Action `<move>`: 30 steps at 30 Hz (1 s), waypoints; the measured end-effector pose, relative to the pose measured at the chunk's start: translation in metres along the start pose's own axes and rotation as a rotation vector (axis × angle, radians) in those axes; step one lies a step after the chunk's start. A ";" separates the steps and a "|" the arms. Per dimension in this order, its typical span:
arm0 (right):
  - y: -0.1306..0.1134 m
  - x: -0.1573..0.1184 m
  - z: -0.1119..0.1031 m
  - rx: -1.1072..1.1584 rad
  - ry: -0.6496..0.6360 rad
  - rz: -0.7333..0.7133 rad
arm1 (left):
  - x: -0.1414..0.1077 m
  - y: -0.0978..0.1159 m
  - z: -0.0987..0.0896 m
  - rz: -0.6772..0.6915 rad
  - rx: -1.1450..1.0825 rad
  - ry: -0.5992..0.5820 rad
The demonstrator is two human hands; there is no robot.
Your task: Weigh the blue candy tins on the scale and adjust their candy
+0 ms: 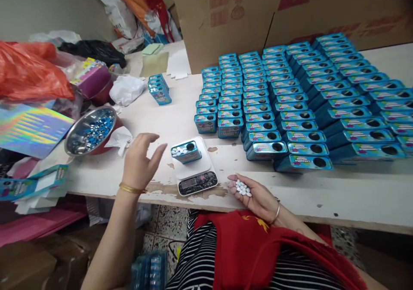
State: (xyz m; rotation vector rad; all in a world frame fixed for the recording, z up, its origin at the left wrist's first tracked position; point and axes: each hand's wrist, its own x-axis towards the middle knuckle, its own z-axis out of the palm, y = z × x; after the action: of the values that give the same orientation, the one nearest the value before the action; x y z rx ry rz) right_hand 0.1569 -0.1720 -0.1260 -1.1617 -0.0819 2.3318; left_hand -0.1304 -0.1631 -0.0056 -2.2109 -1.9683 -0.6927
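Note:
A blue tin (190, 155) stands on the white kitchen scale (204, 165), with white candies (179, 150) lying along its top and a dark round hole at the right end. To the left of the tin, my left hand (142, 156) is raised over the table, thumb and fingers apart, holding nothing. My right hand (258, 196) is turned palm up near the front edge, right of the scale. Its fingers are cupped around a small heap of white candies (242, 188).
Rows of blue tins (264, 125) fill the right side before a large cardboard box (226, 27). A few tins (160, 94) stand at the back left. A metal bowl (72, 143) holds small blue and silver pieces. Plastic bags (29, 70) and cartons crowd the far left.

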 end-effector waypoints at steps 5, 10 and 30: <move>0.003 0.002 0.004 0.040 0.013 -0.013 | -0.042 -0.016 0.004 -0.165 -0.085 0.056; 0.005 0.003 0.006 0.026 -0.012 -0.024 | -0.059 -0.019 0.014 -0.179 -0.132 0.047; -0.046 0.010 0.105 -0.779 -0.344 -0.335 | -0.007 -0.011 0.025 0.177 -0.151 -0.287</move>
State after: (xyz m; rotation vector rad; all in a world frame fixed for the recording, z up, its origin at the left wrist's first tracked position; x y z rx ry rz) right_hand 0.0927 -0.1092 -0.0541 -0.9364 -1.2929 2.1997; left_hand -0.1349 -0.1584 -0.0328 -2.6677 -1.8574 -0.5419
